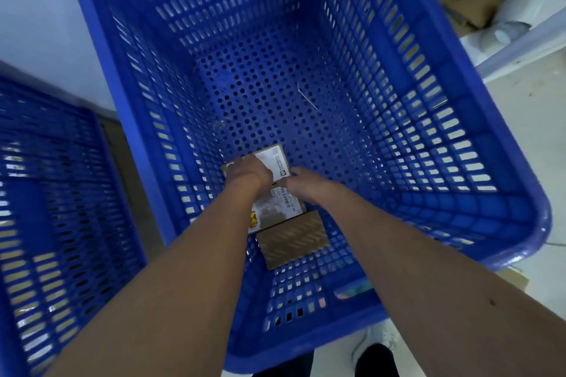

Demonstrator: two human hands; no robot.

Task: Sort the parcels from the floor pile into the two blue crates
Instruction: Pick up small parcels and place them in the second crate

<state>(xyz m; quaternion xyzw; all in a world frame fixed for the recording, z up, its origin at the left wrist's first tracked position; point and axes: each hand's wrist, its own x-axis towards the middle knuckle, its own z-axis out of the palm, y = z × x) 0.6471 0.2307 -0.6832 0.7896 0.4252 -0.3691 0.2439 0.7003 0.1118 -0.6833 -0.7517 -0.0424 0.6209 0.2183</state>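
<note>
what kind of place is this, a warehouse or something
Probably a parcel sorting room or stockroom: a big blue crate holding labelled parcels, a second crate beside it, and cardboard boxes on a shelf at upper right.

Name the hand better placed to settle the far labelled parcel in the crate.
Probably the left hand: it lies on the far labelled parcel, while the right hand rests on the nearer parcel.
</note>
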